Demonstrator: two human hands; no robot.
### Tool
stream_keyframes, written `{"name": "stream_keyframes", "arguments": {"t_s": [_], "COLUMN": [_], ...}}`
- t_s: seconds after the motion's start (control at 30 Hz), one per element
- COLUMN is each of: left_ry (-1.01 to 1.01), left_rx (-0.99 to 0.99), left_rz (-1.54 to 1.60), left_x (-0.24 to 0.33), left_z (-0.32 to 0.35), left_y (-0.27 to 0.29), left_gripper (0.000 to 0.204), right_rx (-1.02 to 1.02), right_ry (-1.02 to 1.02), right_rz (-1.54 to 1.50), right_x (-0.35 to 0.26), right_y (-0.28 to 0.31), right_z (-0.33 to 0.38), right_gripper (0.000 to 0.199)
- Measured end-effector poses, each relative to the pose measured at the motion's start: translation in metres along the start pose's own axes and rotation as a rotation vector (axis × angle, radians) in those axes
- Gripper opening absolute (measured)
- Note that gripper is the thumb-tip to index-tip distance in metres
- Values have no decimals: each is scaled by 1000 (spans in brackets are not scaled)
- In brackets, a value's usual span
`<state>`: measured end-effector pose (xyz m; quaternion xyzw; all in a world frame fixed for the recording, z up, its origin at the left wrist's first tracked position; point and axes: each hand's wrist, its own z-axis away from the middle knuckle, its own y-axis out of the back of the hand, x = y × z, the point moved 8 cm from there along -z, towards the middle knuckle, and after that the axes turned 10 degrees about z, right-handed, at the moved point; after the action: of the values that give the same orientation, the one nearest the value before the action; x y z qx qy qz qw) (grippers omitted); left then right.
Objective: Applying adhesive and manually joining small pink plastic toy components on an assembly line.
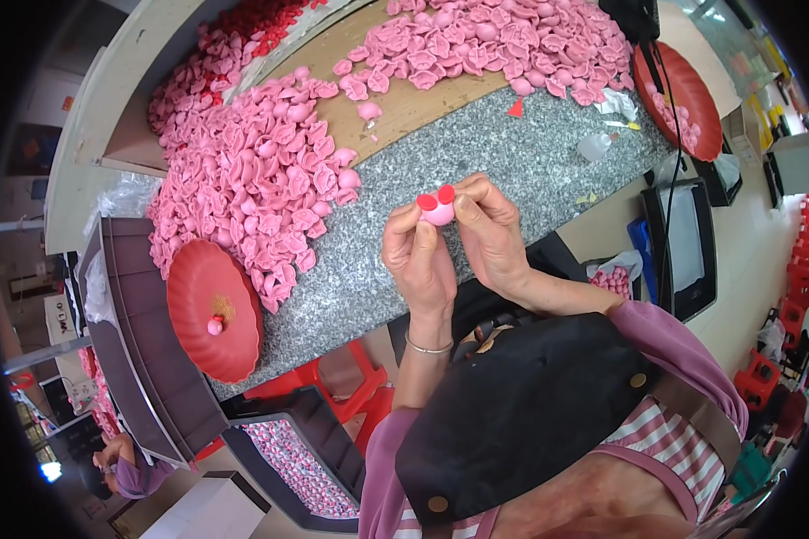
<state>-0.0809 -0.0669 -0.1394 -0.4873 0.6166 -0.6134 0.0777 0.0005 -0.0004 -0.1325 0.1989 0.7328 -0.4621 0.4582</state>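
Over the speckled grey tabletop (pixel 351 269), both hands meet at a small round pink plastic piece (pixel 439 216) with two red oval parts on its top. My left hand (pixel 420 265) pinches its left side between thumb and fingers. From the right, my right hand (pixel 492 235) grips it near the right red oval with thumb and forefinger. The underside of the piece is partly covered by the fingertips. A large heap of pink moulded pieces (pixel 252 171) lies left of my hands, and another pink heap (pixel 503 40) spreads beyond them.
A red scalloped dish (pixel 193 296) at the left holds one small pink-and-red piece (pixel 216 325). Another red dish (pixel 692 90) stands far right, near a small translucent bottle (pixel 593 146). Below the table edge sits a dark crate (pixel 333 440) of small pieces. A co-worker (pixel 135 467) appears lower left.
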Motion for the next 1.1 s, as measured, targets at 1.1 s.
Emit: {"name": "stream_keyframes", "arguments": {"t_s": [1.1], "left_ry": [-252], "left_rx": [-198], "left_rz": [-729], "left_x": [25], "left_z": [-18], "left_y": [-10], "left_gripper": [34], "right_rx": [-274], "right_ry": [40], "right_rz": [578], "right_x": [-21], "right_y": [-7], "right_z": [-21], "right_gripper": [32]}}
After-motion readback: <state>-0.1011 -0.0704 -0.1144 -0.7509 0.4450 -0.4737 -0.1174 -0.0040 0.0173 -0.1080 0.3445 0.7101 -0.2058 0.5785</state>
